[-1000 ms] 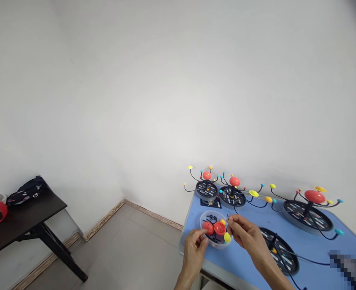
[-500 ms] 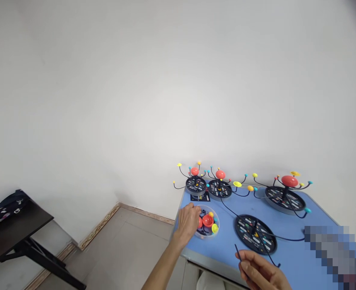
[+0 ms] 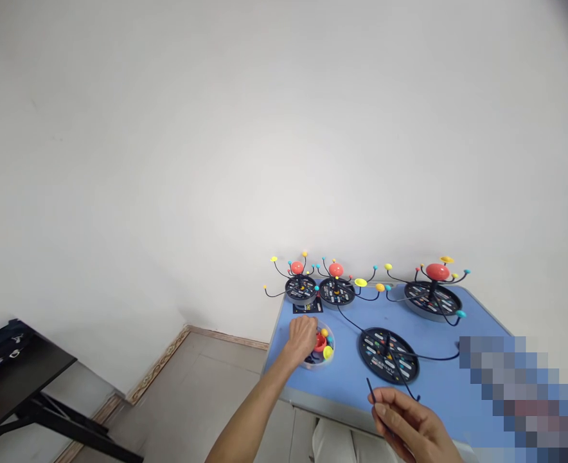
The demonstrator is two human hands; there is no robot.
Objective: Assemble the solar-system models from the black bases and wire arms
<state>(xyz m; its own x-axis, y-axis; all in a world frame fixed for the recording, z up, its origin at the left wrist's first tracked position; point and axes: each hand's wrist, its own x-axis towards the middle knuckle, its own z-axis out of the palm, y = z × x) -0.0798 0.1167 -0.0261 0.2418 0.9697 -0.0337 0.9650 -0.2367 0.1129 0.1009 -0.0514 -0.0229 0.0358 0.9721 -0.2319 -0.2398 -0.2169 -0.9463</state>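
Although the left hand point(image 3: 303, 337) sits directly over a round clear plastic tray point(image 3: 319, 364), its curled fingers hide the parts beneath, so it cannot be determined whether it grasps a part or only touches the contents. The tray rests near the front left corner of a blue-topped desk point(image 3: 322, 392). It holds a glossy red hemisphere point(image 3: 319, 343), a yellow disc point(image 3: 328, 352) and smaller parts that are partly hidden.

The right hand point(image 3: 412, 427) is clenched at the desk's front edge, pinching a slender black rod point(image 3: 371, 392) that projects from its grip. The rod appears light and fairly stiff, though a thin section may flex; the firmest hold is the pinch near one end, as shown. The red hemisphere appears to be light, hollow plastic with a slick surface, best held by its rim. The tray appears thin and is best lifted by its edge.

A flat black disc base point(image 3: 389, 355) with thin black wire arms lies to the right of the tray. Three black-based models point(image 3: 336, 289) with red spheres and coloured beads on curved wire arms stand along the desk's far side.
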